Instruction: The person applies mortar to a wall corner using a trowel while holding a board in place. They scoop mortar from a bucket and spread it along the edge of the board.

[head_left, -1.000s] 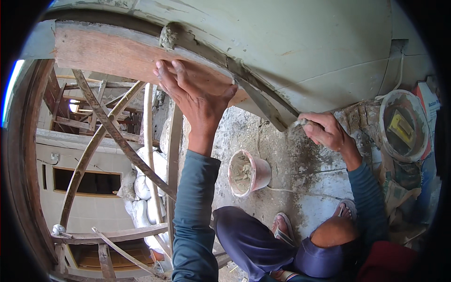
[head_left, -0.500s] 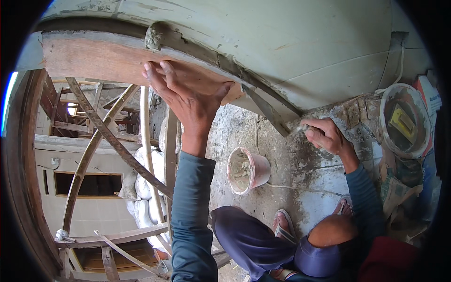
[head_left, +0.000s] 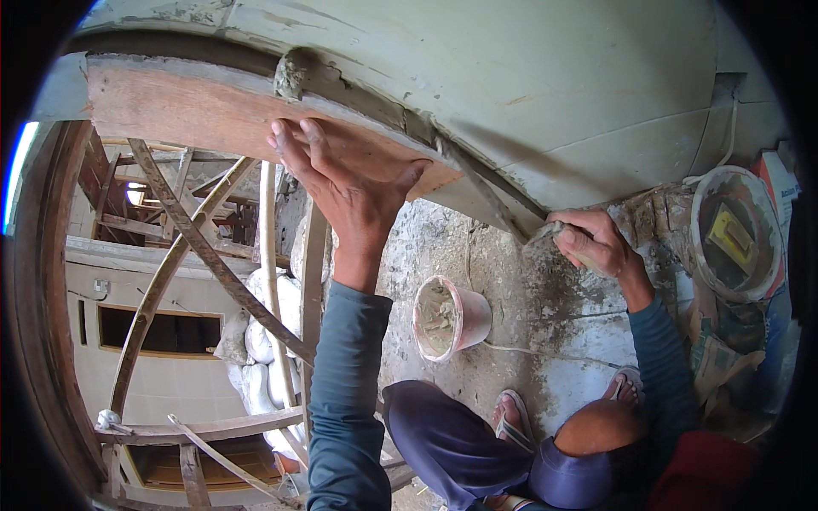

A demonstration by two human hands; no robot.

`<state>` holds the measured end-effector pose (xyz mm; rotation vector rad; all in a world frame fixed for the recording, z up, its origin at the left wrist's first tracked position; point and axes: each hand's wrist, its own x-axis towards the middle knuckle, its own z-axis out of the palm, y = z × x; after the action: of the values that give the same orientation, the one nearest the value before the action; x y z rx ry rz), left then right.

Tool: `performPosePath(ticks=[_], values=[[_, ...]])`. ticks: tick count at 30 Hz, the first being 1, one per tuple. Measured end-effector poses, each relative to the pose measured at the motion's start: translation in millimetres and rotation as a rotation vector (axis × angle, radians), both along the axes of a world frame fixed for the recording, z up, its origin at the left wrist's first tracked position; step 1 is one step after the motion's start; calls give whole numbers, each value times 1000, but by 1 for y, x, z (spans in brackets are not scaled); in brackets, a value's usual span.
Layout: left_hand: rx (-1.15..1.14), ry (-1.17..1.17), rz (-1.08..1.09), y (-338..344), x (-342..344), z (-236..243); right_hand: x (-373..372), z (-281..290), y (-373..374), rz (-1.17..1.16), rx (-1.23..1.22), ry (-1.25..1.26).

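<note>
My left hand presses on the face of a long reddish wooden board, its fingers spread and thumb apart. My right hand grips the handle of a trowel smeared with grey mortar. The trowel's blade slants up and left, its tip at the board's right end by the strip of mortar along the wall. It shows nearly edge-on. A lump of wet mortar sits on the board's upper edge, left of my left hand's fingertips.
A pinkish-white bucket of mortar stands on the stained floor below. At right is a larger tub with a yellow float inside. Crossed wooden poles and white sacks fill the left. A greenish wall rises above.
The trowel has turned from showing its blade face to nearly edge-on, and its tip has come up against the mortar strip. My left hand stays on the board. The view has shifted slightly.
</note>
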<state>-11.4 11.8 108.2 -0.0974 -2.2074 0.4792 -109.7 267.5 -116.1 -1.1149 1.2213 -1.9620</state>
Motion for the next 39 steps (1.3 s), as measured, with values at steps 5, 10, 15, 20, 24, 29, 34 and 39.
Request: performPosePath(ticks=[5,10,15,20,24,29,34,39], values=[[-25,2,-21,-2,-2,0,-15,11,-17,-108,20,10],[-27,4,-12,-2,-2,-3,-4,11,-14,-10,22,61],[41,14,35,10,4,-18,24,-33,14,-88,-53,-167],[74,8,20,2,6,-42,25,-37,20,-220,40,-50],[49,-31,78,13,6,-42,24,-20,12,-306,141,99],[46,-33,101,8,5,-47,35,-9,-16,-422,99,234],[64,-42,85,4,5,-49,43,-8,-45,-596,1,340],[89,-39,66,1,5,-49,40,-7,-59,-665,-43,460]])
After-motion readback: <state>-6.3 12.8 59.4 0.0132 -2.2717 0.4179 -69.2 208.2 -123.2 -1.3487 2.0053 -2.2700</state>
